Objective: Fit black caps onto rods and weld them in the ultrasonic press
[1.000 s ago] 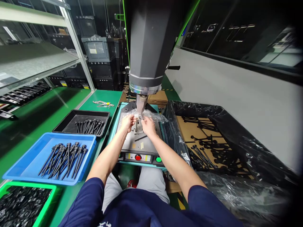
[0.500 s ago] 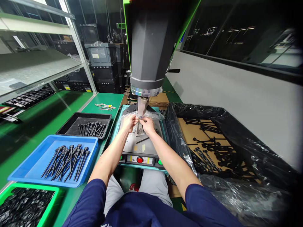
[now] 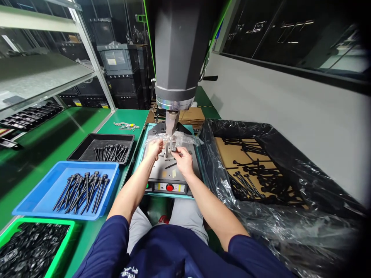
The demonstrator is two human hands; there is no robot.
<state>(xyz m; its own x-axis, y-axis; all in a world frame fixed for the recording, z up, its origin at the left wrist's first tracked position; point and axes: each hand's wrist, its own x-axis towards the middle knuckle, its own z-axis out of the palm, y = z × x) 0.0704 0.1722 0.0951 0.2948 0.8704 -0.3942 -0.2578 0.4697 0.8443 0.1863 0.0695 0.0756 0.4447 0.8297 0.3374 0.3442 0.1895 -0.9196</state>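
Observation:
Both my hands work at the small metal fixture (image 3: 169,150) under the horn (image 3: 172,122) of a big grey press machine (image 3: 176,50). My left hand (image 3: 154,149) has its fingers curled at the fixture's left side, touching crinkled clear plastic film (image 3: 185,138). My right hand (image 3: 182,159) pinches a small dark part (image 3: 173,149) at the fixture's right side. A loose black pin (image 3: 171,165) lies on the grey machine base plate (image 3: 162,172) between my wrists.
Left of the machine sit a black tray (image 3: 87,144) of black pins, a blue tray (image 3: 43,193) of longer pins and a green bin (image 3: 68,227) of small black parts. A plastic-lined box (image 3: 290,154) of finished pieces stands right. A red button (image 3: 169,187) is on the front panel.
My right hand has drawn back slightly toward me and lower, now pinching the small dark part beside the fixture. My left hand stays at the fixture. The view has shifted a little.

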